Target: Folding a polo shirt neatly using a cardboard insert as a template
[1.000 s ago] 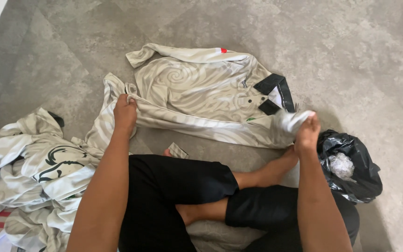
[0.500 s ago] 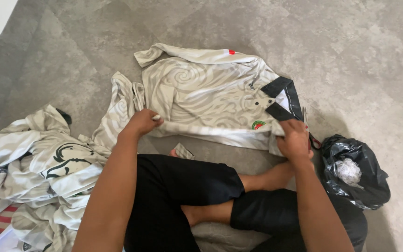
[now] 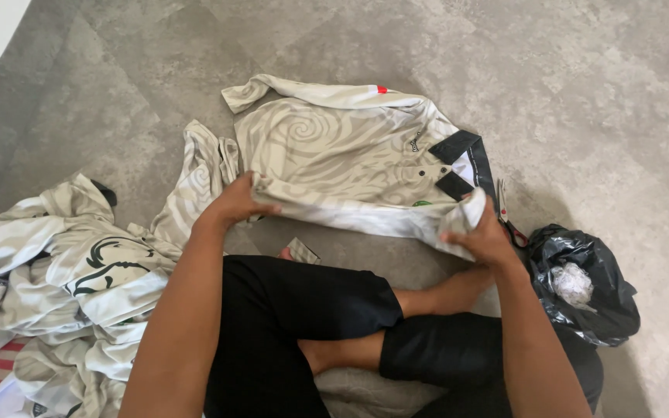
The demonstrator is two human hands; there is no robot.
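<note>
A beige polo shirt (image 3: 334, 147) with a swirl pattern and a black collar lies spread on the grey floor in front of me. My left hand (image 3: 240, 203) grips its near edge at the left. My right hand (image 3: 483, 232) pinches the near edge at the right, just below the collar, lifting a fold of cloth. I sit cross-legged in black shorts (image 3: 288, 333) right behind the shirt.
A pile of similar white and beige garments (image 3: 63, 279) lies at my left. A black plastic bag (image 3: 582, 279) with crumpled white stuff inside sits by my right knee. Red-handled scissors (image 3: 509, 220) lie beside the bag. A small tag (image 3: 303, 250) rests near my knee.
Both hands have drawn the shirt's near edge toward me, and the left hand has moved rightward from the far left sleeve onto the hem. The shirt now lies flatter.
</note>
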